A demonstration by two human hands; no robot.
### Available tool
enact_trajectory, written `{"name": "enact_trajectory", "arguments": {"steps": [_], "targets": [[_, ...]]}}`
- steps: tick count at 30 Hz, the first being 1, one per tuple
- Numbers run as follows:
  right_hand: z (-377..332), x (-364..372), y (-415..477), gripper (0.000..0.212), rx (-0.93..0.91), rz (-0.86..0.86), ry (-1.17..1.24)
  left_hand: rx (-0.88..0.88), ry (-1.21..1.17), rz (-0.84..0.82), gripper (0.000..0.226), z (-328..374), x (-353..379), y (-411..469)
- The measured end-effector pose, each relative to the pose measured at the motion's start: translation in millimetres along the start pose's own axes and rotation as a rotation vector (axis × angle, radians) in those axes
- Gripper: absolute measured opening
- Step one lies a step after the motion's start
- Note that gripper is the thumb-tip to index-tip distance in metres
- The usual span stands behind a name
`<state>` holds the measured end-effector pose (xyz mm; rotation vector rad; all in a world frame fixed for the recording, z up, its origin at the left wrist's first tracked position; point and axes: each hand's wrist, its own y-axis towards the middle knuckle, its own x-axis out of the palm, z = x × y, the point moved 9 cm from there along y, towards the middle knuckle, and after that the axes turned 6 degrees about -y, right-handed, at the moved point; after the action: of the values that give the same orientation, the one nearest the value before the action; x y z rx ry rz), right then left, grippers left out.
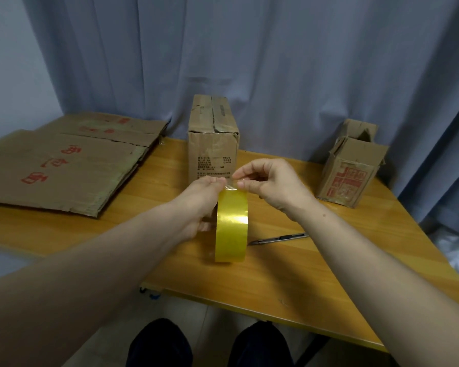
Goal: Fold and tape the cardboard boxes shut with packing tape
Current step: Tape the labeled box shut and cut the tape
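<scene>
While your left hand (206, 197) grips the yellow roll of packing tape (231, 225) upright at frame centre, your right hand (272, 182) pinches its clear loose end between thumb and forefinger. Behind stands a tall brown cardboard box (212, 140); a smaller open-flapped cardboard box (350, 170) sits right, flattened cardboard sheets (64, 165) left, a grey utility knife (280, 238) on the wooden table (289, 274).
</scene>
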<state>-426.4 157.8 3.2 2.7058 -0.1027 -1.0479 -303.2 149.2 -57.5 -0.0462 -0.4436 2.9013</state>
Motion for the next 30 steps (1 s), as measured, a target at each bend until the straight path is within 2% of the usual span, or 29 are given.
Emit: {"name": "enact_trajectory", "arguments": {"steps": [9,13,20,26,30], "targets": [[0.1,-5.4,1.4,0.021,-0.006,-0.019,-0.195,0.076,0.124,-0.009,0.023,7.4,9.8,0.3],[-7.2,-8.5,-3.0,0.025,-0.148,0.003,-0.286,0.095,0.137,-0.006,0.025,8.1,13.3,2.0],[-8.4,-17.0,-5.8,0.022,-0.151,0.003,-0.263,0.01,0.085,0.007,0.023,4.6,20.6,3.8],[-13.2,-15.7,-8.0,0.022,-0.182,0.057,-0.576,0.03,0.071,-0.057,0.02,8.1,27.4,3.6],[-7.9,-28.4,-11.1,0.02,-0.158,0.11,-0.598,0.085,-0.015,-0.137,0.026,17.2,34.6,1.5]]}}
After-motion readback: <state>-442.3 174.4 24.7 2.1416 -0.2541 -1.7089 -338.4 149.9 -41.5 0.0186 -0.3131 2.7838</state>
